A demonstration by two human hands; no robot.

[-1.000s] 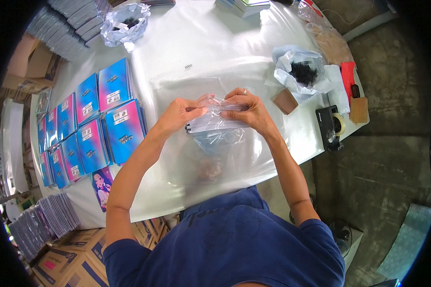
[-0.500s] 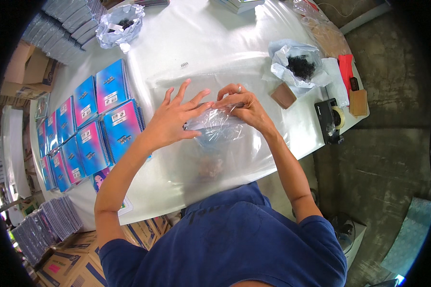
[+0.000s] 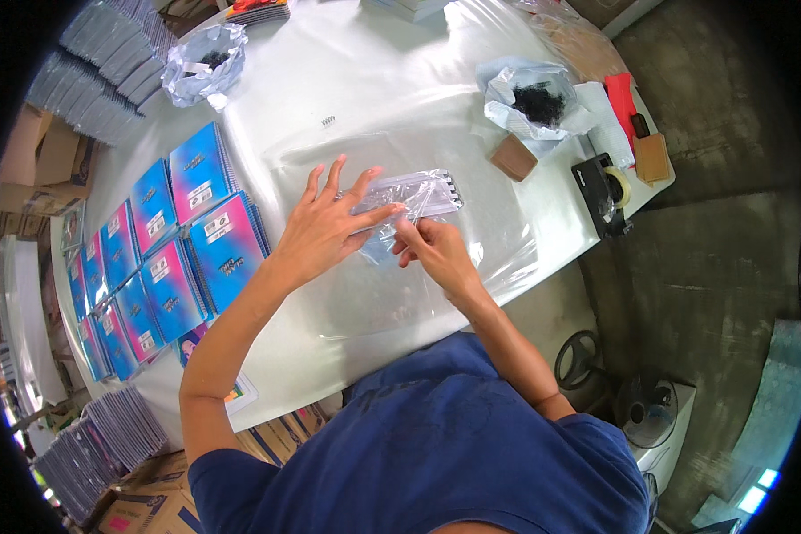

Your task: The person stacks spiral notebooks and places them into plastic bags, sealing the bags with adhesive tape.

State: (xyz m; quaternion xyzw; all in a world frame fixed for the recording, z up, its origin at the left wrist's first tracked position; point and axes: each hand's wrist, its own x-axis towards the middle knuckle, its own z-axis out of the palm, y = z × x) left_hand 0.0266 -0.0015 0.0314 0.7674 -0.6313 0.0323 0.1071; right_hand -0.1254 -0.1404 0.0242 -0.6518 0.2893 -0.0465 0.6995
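Note:
A small flat bundle [image 3: 425,189] in clear plastic lies in front of me, with dark spiral loops at its right end. It looks like a little spiral notepad. My left hand [image 3: 325,218] is open, fingers spread, its index finger and thumb resting at the bundle's near left side. Just right of that finger, my right hand [image 3: 440,254] is closed, thumb and fingers pinching the clear plastic wrap [image 3: 411,212] at the bundle's near edge. Under both hands spreads clear plastic sheeting [image 3: 498,249] on the white table [image 3: 285,343].
Rows of blue-pink spiral notebooks [image 3: 227,240] lie left. Two bags of black coils, one far left [image 3: 187,82] and one right [image 3: 498,102], stand near a brown block [image 3: 513,157]. A tape dispenser [image 3: 587,196] sits at the right edge. A loose coil [image 3: 328,121] lies beyond my hands.
My right hand has moved from the bundle's far side toward me, uncovering its spiral end. The left hand stays spread beside it. The whole view has shifted slightly.

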